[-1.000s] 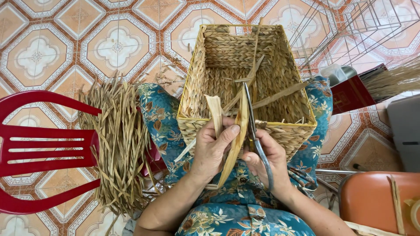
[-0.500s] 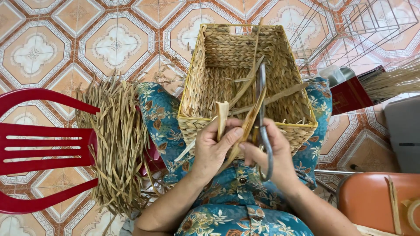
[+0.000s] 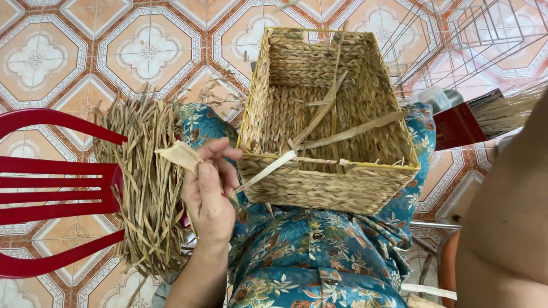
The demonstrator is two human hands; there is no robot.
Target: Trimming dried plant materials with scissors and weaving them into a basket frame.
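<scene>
At lower right the right arm now fills the frame edge, its hand out of sight. The left hand has drawn leftward off the woven basket, pinching a cut straw piece. The basket stays on the lap, centre frame.

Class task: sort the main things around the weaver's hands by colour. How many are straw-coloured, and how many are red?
Straw-coloured: 3 – woven basket, bundle of dried strands, strip in left hand
Red: 2 – plastic chair, red box
Total: 5
</scene>
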